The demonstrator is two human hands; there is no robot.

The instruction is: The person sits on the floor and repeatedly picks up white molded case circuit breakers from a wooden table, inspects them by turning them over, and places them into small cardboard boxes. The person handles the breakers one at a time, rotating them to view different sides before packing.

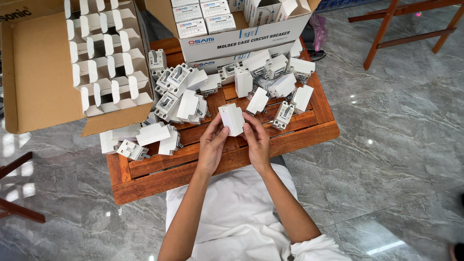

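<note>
1. White cloth of my shirt [237, 212] lies nearest to the camera, at the bottom edge, and my two bare forearms go up from it toward the table.
2. My left hand [211, 145] holds the small white box [232, 119] from its left side; the fingers are curled around it, with the thumb on the lower edge.
3. My right hand [257, 143] holds the same box from the right side, the fingers closed against its wall.
4. So the box is between both hands, a little tilted, above the front part of the wooden slatted table [227, 162] and not touching it.
5. Just behind the box, many white circuit breakers [181, 99] lie in a loose heap on the table, some with their grey switches up.
6. More small white boxes [285, 84] lie mixed with them on the right half of the table, in different directions.
7. At the left, a big brown carton [43, 72] stands open, and folded white box blanks [108, 58] fill it in rows.
8. At the far edge of the table stands a white printed carton [241, 41] with small packed boxes inside.
9. Grey marble floor [386, 145] is around the table, and a red-brown wooden frame [401, 24] stands at the upper right.
</note>
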